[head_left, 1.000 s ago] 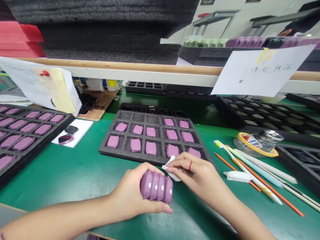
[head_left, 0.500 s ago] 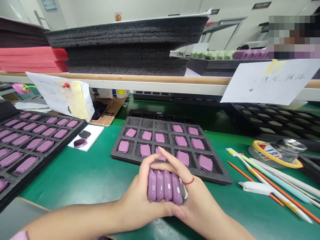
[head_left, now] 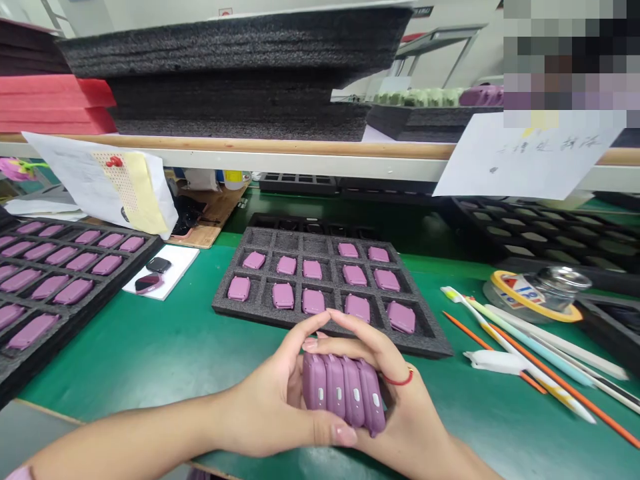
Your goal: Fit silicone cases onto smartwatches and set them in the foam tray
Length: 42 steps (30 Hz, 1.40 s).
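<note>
Several rounded mauve plastic cases [head_left: 344, 393] stand side by side in a tight row, each with a small pale mark on its face. My left hand [head_left: 265, 393] cups them from one side and my right hand [head_left: 395, 393] from the other, with the fingertips meeting above the row. Just beyond my fingers lies a black foam tray [head_left: 250, 317], holding several matching cases in its square pockets. Its front edge is close to my right hand but does not touch it. The cases' undersides are hidden by my palms.
A second foam tray [head_left: 135, 263] of cases lies at left, near a white card [head_left: 175, 270] bearing dark and pink watch-like items. At right are brushes and orange sticks [head_left: 525, 350], a tape roll [head_left: 537, 300], and a glass jar [head_left: 563, 280]. Stacked black foam sheets [head_left: 225, 87] fill a shelf above.
My right hand no longer pinches the white wipe, which is out of sight. Both hands now cup the row, turned to show the pale marks. The view has shifted, showing more of the shelf.
</note>
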Motion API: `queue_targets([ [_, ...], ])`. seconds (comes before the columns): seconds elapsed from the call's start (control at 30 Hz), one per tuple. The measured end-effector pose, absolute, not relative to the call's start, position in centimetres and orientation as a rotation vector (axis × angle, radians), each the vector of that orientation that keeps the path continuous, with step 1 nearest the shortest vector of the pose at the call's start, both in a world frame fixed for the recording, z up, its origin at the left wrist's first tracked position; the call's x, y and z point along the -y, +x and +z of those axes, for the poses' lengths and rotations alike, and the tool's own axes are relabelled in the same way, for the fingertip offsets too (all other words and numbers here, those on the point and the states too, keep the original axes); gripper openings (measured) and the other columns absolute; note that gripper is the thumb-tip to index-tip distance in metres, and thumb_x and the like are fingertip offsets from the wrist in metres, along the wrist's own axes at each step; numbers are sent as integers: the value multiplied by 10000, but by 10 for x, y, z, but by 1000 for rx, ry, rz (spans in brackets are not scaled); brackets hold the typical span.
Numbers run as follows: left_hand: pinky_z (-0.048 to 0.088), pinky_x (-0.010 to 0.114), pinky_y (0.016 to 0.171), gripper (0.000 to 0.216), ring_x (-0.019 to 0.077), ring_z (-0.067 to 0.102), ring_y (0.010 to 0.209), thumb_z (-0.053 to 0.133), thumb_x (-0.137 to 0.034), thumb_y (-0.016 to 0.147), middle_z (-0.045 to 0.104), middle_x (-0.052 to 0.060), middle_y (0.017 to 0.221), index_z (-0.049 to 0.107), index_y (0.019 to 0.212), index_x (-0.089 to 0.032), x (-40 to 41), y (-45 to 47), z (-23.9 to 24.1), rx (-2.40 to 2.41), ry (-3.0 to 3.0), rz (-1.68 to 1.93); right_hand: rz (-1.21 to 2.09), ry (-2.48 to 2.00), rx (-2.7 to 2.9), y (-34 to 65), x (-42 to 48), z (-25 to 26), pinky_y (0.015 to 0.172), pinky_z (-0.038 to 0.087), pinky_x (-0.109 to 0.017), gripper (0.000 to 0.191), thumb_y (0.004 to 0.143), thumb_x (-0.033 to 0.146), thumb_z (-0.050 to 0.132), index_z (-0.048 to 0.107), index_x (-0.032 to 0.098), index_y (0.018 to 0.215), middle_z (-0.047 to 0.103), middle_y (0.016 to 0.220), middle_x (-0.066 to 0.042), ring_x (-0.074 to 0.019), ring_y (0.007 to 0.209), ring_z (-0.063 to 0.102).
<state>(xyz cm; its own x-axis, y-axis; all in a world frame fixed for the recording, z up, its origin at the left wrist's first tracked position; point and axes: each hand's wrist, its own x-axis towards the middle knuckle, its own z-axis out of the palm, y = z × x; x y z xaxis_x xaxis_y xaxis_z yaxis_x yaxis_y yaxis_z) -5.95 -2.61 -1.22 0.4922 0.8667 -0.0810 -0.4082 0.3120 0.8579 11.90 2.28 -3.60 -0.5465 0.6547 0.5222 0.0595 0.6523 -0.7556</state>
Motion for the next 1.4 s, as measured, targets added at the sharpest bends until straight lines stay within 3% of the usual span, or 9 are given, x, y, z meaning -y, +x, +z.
queue_targets([
  [0.13,499,423,970,1029,244,631,1162,813,-124,755,565,131,1374,155,1521,-321,27,-59,-12,-605,900,885,774,-518,2012,120,-22,-36,987,582,-321,851,756,312,833,369,291,1469,681,1257,-75,-230,1061,728],
  [0.27,414,444,1092,694,263,551,1284,708,-250,871,560,142,1389,325,1449,-223,24,-60,-12,-727,1023,944,743,-479,2035,115,-18,-34,1021,569,-343,912,796,169,768,255,263,1544,724,1169,-50,-220,1097,711],
  [0.37,405,446,1103,466,269,544,1286,663,-224,885,601,116,1323,475,1310,-194,21,-61,-11,-832,1118,923,699,-481,2076,114,-18,-32,1033,563,-337,866,791,114,732,294,235,1528,716,1199,-54,-216,1128,697],
  [0.53,478,454,1021,724,291,590,1227,777,-118,741,578,119,1329,410,1358,-211,21,-62,-10,-732,1065,833,655,-458,2083,117,-20,-30,1064,537,-312,578,814,264,778,508,207,1322,700,1242,-88,-220,1151,689],
  [0.63,492,444,1004,837,287,605,1216,801,-81,710,574,131,1346,352,1404,-221,23,-60,-11,-699,1018,838,671,-474,2050,117,-21,-30,1034,563,-318,635,814,297,785,477,197,1361,743,1123,-75,-231,1121,706],
  [0.77,506,425,982,870,279,619,1198,831,-72,678,603,122,1318,363,1397,-220,23,-58,-10,-750,1051,868,706,-501,2050,117,-20,-31,1038,568,-383,718,819,298,778,416,214,1433,736,1152,-88,-267,1106,715],
  [1.17,493,415,969,779,294,593,1207,866,-104,651,569,126,1324,463,1311,-201,25,-57,-14,-777,1081,921,755,-468,2016,116,-20,-37,1064,545,-346,685,805,267,788,456,236,1403,709,1221,-73,-239,1137,698],
  [1.3,471,429,997,654,276,591,1196,776,-197,787,585,112,1282,440,1348,-212,26,-60,-13,-651,1074,922,734,-478,2029,119,-19,-39,1071,538,-366,771,778,245,804,411,257,1441,639,1348,-90,-243,1139,695],
  [1.4,474,409,966,537,250,600,1134,643,-306,906,615,92,1178,419,1384,-210,26,-65,-10,-665,1065,881,728,-475,2041,119,-19,-39,1060,546,-402,922,730,185,828,329,269,1501,673,1286,-80,-260,1143,690],
])
